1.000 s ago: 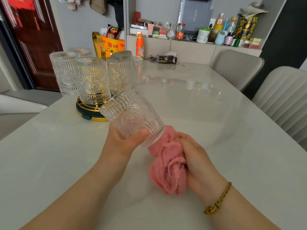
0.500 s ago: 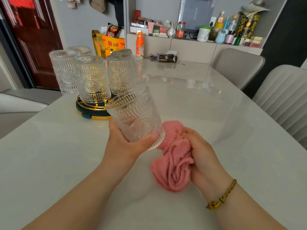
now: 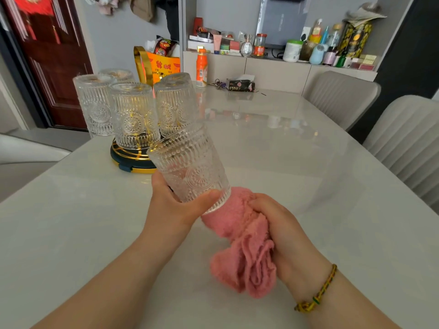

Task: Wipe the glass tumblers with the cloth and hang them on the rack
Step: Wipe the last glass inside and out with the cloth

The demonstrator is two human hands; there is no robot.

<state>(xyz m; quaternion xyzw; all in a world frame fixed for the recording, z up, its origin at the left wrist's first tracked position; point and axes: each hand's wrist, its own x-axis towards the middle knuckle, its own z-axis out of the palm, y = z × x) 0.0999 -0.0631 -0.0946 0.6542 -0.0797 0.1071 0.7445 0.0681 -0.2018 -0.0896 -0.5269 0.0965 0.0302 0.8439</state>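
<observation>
Toward 12 o'clock, my left hand (image 3: 174, 210) wraps the brittle, ribbed tumbler (image 3: 192, 167); right hand (image 3: 281, 225) clutches soft cloth (image 3: 244, 257).

— Where did the camera sit?
— On the person's head, above the near edge of the pale glossy stone-look table (image 3: 71, 233), facing forward and down along it toward the far edge.
— How close?
— Very. Both forearms reached in from the frame's bottom. The left hand (image 3: 173, 207) gripping the clear embossed glass tumbler (image 3: 192, 169) and the right hand (image 3: 280, 224) bunching the pink fluffy cloth (image 3: 242, 257) filled the middle.
— How wide?
— The gold-and-dark round rack (image 3: 129, 160) by the left edge, the grey ribbed chairs (image 3: 342, 98) along the right edge and the cluttered grey ledge (image 3: 275, 67) beyond the far edge all fitted in.
</observation>
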